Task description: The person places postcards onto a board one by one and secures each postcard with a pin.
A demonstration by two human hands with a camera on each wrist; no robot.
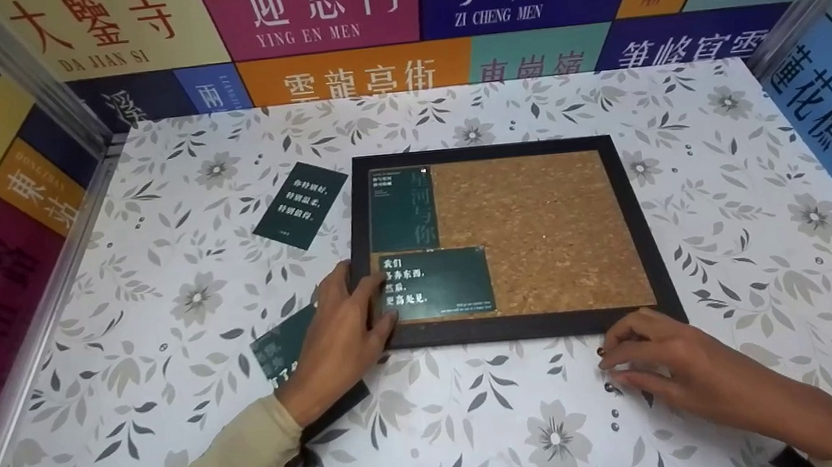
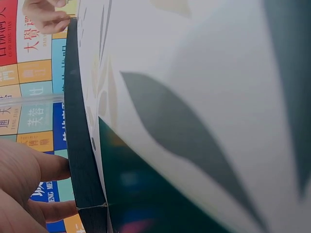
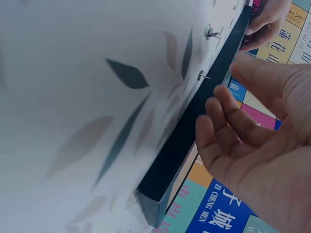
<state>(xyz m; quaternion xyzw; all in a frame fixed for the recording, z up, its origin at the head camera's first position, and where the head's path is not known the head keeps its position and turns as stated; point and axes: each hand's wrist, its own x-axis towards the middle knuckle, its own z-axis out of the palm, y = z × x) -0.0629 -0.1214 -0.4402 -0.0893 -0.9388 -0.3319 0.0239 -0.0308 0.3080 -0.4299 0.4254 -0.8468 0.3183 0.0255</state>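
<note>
Left hand point(image 1: 338, 330) flat on card point(image 1: 437, 283); right hand point(image 1: 668, 362) touching pins point(image 1: 612, 389)

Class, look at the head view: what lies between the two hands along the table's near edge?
Between the left hand and right hand runs the cork board's black bottom frame, then bare floral tablecloth.

The board point(image 1: 544, 230) is speckled tan cork in a black frame point(image 1: 641, 229); the cards point(image 1: 435, 283) are dark green with white lettering; the tablecloth point(image 1: 718, 162) is white with grey flowers and leaves; the walls point(image 1: 337, 15) show bright lettered colour blocks.
</note>
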